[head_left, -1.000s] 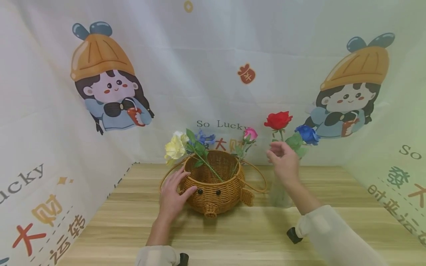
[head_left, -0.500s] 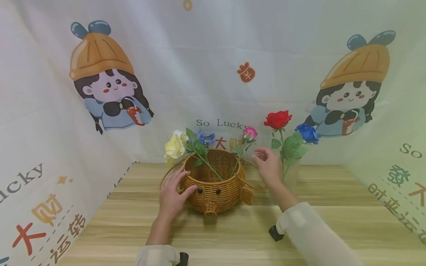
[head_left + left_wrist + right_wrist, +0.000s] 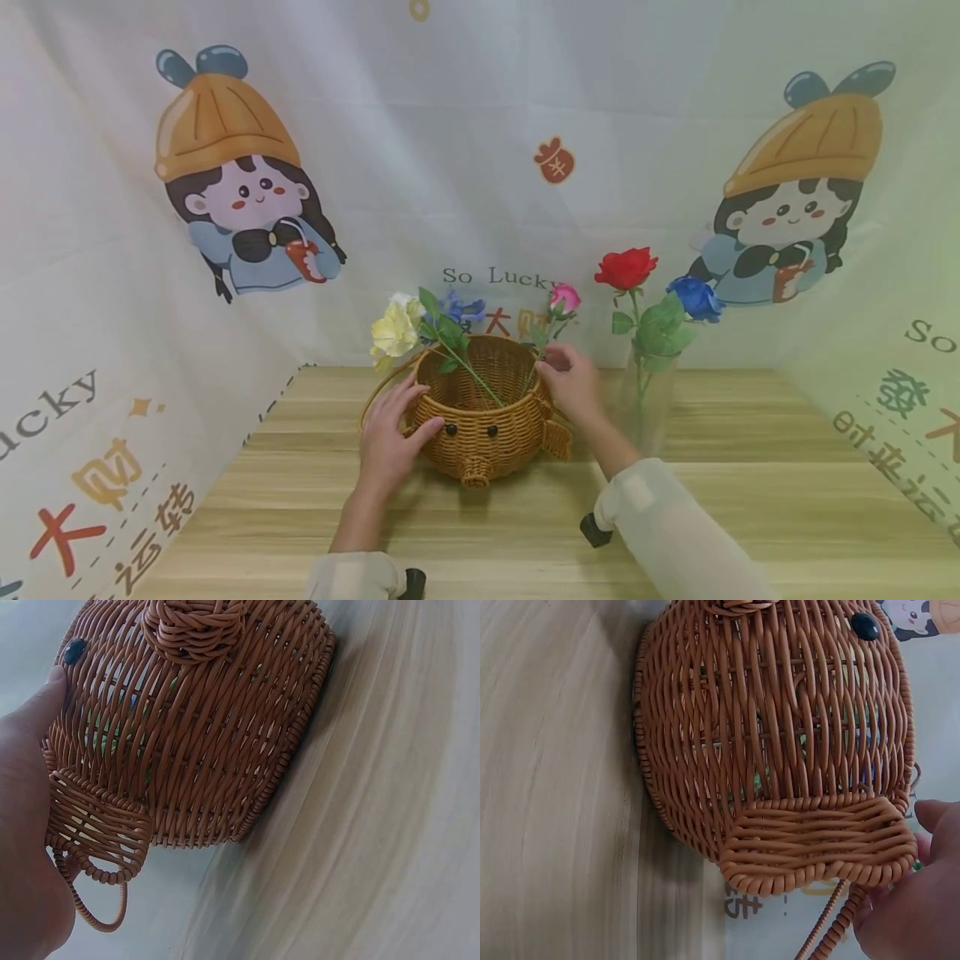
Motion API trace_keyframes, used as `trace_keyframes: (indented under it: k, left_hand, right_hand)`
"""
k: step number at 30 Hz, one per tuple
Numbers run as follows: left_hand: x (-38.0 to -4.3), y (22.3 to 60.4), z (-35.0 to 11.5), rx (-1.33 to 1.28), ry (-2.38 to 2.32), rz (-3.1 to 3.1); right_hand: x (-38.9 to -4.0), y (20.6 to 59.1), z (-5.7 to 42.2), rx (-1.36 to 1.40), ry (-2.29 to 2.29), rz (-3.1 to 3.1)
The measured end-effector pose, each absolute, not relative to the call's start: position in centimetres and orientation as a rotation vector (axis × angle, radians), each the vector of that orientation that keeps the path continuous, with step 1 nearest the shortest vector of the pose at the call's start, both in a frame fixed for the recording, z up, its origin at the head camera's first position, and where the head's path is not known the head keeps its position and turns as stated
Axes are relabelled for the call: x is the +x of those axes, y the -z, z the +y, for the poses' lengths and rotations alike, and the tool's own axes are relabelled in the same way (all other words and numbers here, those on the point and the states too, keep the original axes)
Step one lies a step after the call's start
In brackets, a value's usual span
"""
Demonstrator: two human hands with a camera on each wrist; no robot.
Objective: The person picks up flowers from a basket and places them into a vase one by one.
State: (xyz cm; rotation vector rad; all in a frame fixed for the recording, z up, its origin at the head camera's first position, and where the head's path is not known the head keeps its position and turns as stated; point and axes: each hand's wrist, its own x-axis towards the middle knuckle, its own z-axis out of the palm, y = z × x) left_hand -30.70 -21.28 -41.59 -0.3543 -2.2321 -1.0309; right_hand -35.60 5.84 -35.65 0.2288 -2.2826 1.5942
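A brown wicker basket (image 3: pixel 480 454) with black bead eyes, a snout and ear flaps stands on the table. My left hand (image 3: pixel 390 429) holds its left side, fingers at the rim and thumb on the front wall near an eye. My right hand (image 3: pixel 573 387) is at the right rim, fingertips beside the stem of a pink rose (image 3: pixel 564 300); thumb and forefinger look slightly parted there. In the right wrist view the thumb (image 3: pixel 934 814) shows beyond the ear flap, other fingertips hidden. Also in the basket are a yellow flower (image 3: pixel 395 332) and a blue flower (image 3: pixel 461 310).
A clear glass vase (image 3: pixel 656 417) stands right of the basket, near my right forearm, with a red rose (image 3: pixel 626 268) and a blue rose (image 3: pixel 696 298) in it. Printed cloth (image 3: pixel 450 150) encloses the wooden table (image 3: pixel 720 492) at the back and sides.
My right hand has moved left from in front of the vase to the pink rose's stem at the basket rim. The left hand and the basket have stayed put.
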Motion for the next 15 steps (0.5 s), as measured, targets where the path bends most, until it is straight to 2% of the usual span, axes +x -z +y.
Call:
trace_keyframes:
  k: [15]
  left_hand:
    - [-30.73,41.51,-21.2,-0.361,1.044,-2.237]
  right_hand:
    - [-36.26,35.67,5.14,0.342,-1.539,-2.446]
